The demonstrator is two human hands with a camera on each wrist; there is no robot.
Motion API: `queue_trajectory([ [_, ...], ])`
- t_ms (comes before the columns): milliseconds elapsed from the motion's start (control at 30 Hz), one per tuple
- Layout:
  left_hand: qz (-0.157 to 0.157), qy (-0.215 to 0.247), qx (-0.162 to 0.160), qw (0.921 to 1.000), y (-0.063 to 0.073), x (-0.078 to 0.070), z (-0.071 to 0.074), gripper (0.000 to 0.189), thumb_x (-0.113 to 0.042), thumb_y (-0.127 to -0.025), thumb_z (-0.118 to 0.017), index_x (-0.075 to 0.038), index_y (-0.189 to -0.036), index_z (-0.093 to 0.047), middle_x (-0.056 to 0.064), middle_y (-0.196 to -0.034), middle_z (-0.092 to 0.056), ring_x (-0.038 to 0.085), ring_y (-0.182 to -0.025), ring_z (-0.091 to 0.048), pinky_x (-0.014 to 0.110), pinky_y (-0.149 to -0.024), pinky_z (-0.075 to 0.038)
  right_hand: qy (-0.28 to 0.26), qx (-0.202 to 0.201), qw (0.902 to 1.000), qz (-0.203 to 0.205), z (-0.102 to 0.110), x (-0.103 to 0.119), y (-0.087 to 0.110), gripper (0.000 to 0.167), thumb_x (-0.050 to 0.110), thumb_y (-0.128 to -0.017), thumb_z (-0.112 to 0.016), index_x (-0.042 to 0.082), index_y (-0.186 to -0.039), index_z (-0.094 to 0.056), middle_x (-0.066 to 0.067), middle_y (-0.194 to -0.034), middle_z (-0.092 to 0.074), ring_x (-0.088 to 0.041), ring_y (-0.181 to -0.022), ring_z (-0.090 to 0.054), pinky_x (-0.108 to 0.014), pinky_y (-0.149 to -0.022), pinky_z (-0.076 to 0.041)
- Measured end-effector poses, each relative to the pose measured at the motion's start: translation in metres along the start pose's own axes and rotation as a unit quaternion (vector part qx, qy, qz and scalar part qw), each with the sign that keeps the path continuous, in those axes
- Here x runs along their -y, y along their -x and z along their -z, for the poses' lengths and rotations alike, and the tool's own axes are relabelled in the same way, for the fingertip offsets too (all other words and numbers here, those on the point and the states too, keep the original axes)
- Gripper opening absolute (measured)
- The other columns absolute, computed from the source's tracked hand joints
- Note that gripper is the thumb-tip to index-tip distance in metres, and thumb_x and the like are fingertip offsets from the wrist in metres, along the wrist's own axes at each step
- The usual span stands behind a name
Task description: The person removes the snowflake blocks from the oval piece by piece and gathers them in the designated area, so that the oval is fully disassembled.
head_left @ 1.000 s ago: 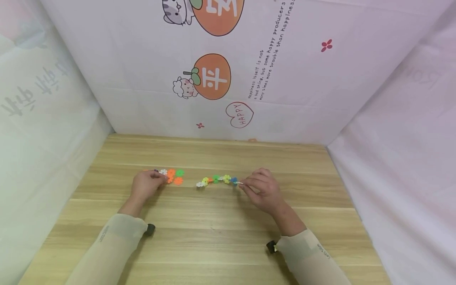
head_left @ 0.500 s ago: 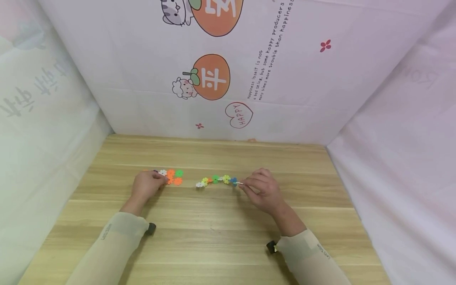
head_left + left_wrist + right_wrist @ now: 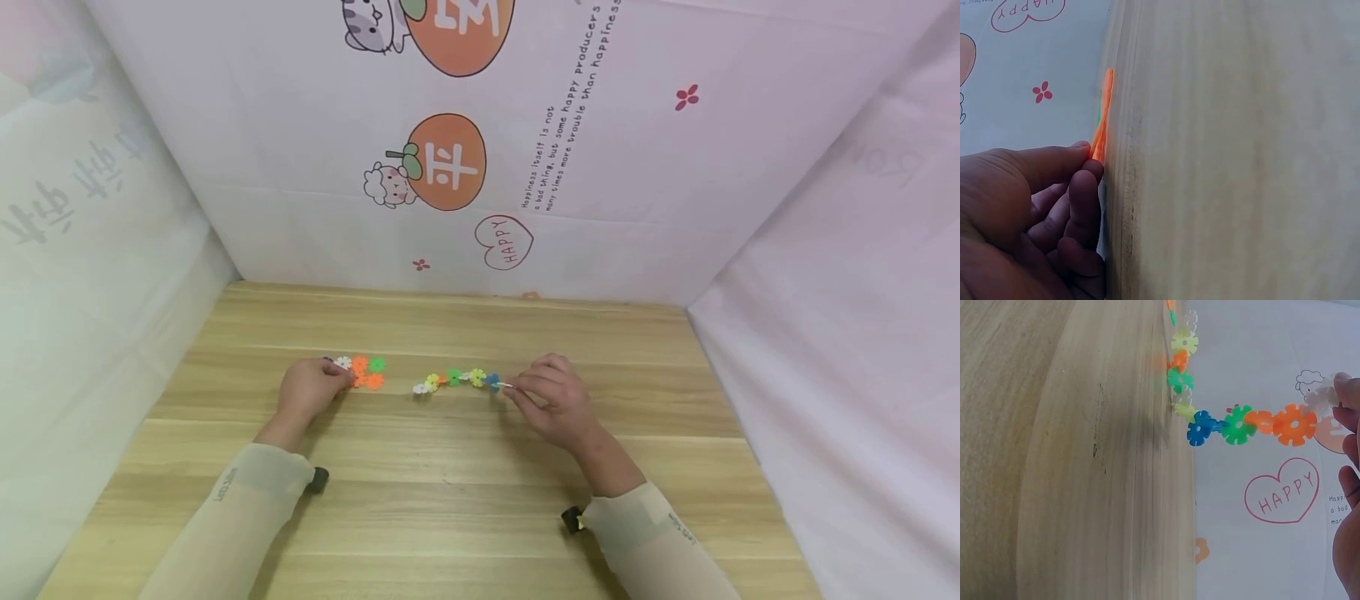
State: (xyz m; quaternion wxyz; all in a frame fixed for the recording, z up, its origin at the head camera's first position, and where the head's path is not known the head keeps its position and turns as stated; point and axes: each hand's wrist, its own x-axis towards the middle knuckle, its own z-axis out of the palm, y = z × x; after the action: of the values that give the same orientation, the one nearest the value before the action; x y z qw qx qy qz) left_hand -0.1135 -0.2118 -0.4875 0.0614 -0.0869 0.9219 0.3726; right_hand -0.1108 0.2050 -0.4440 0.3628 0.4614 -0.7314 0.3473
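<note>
The left hand (image 3: pixel 311 392) pinches the edge of an orange flower disc (image 3: pixel 1107 100) between thumb and finger, its other fingers curled, low over the worktop (image 3: pixel 442 508). The right hand (image 3: pixel 553 400) holds a white end piece (image 3: pixel 1321 400) of a linked chain (image 3: pixel 453 377) between thumb and fingers. From that grip the chain runs through two orange pieces (image 3: pixel 1295 425) and a green one (image 3: pixel 1239 425) to blue (image 3: pixel 1199 429), then bends and goes on through yellow, white, green, orange and yellow pieces to a white piece (image 3: pixel 420 389) at its far end. The chain lies between the two hands. Just beside the left fingers lie loose discs: a white one (image 3: pixel 342 363), an orange one (image 3: pixel 360 364), a green one (image 3: pixel 378 364) and another orange one (image 3: pixel 375 381), with a dark piece (image 3: pixel 327 360) partly hidden behind the hand. Both forearms wear pale sleeves (image 3: pixel 656 533) with a small black device (image 3: pixel 572 520) at each cuff. Behind the worktop stands a white printed backdrop (image 3: pixel 600 258) with orange fruit drawings (image 3: pixel 447 200) and a red heart (image 3: pixel 505 242) lettered "HAPPY".
</note>
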Motion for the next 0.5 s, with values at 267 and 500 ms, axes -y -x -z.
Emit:
queue_trajectory([
  [267, -0.003, -0.003, -0.008, 1.0, 0.0006, 0.0003, -0.0001, 0.028, -0.036, -0.095, -0.074, -0.009, -0.097, -0.08, 0.005, -0.096, -0.077, 0.024, -0.086, -0.063, 0.032, -0.067, -0.047, 0.001, 0.003, 1.0, -0.005, 0.0008, 0.0015, -0.0022, 0.013, 0.005, -0.079, -0.087, 0.006, -0.091, -0.081, -0.002, -0.085, -0.077, -0.024, -0.077, -0.064, -0.039, -0.075, -0.049],
  [500, -0.006, -0.007, -0.008, 0.9999, 0.0015, 0.0025, -0.0007, 0.03, -0.038, -0.095, -0.074, -0.009, -0.097, -0.08, 0.006, -0.094, -0.076, 0.025, -0.085, -0.063, 0.032, -0.066, -0.047, -0.002, 0.003, 1.0, -0.006, 0.0002, 0.0031, -0.0029, 0.014, 0.004, -0.079, -0.086, 0.007, -0.091, -0.081, -0.003, -0.085, -0.077, -0.024, -0.078, -0.064, -0.039, -0.075, -0.049],
])
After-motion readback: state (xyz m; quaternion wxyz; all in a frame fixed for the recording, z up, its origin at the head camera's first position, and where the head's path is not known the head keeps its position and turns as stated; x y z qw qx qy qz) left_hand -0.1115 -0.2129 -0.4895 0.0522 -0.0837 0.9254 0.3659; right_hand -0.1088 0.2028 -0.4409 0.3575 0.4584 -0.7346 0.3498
